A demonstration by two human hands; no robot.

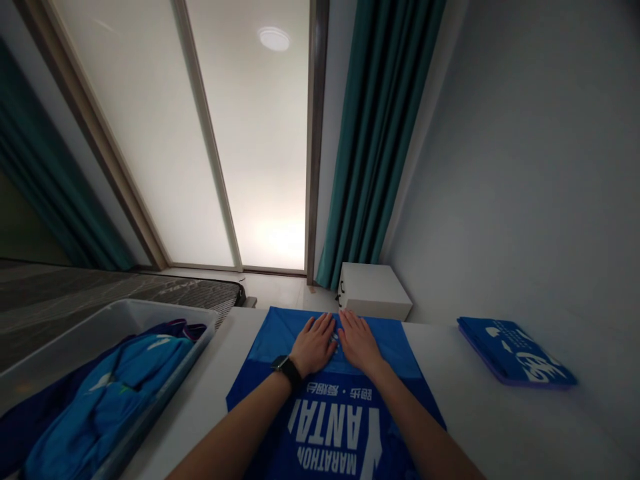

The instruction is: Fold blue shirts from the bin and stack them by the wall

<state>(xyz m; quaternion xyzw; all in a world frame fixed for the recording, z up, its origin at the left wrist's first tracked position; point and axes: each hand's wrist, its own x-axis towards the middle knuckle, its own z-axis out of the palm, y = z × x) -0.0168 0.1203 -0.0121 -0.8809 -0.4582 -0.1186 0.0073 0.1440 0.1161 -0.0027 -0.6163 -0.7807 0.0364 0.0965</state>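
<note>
A blue shirt [320, 393] with white lettering, "MARATHON" among it, lies spread on the white table, its print upside down to me. Flat on its lighter blue far part rests my left hand [314, 343], fingers stretched out, a dark watch [287, 370] on the wrist. Beside it my right hand [359, 341] also lies flat on the cloth, fingers extended and nearly touching the left ones. Both forearms cross over the near part of the shirt and hide some of it.
To the left stands a translucent plastic bin [120, 313] holding blue and dark clothes [125, 380]. A folded blue garment [517, 353] with white print lies on the table [440, 373] at right. Beyond the table are a white cabinet [375, 287], teal curtain [380, 147] and frosted sliding doors [255, 147].
</note>
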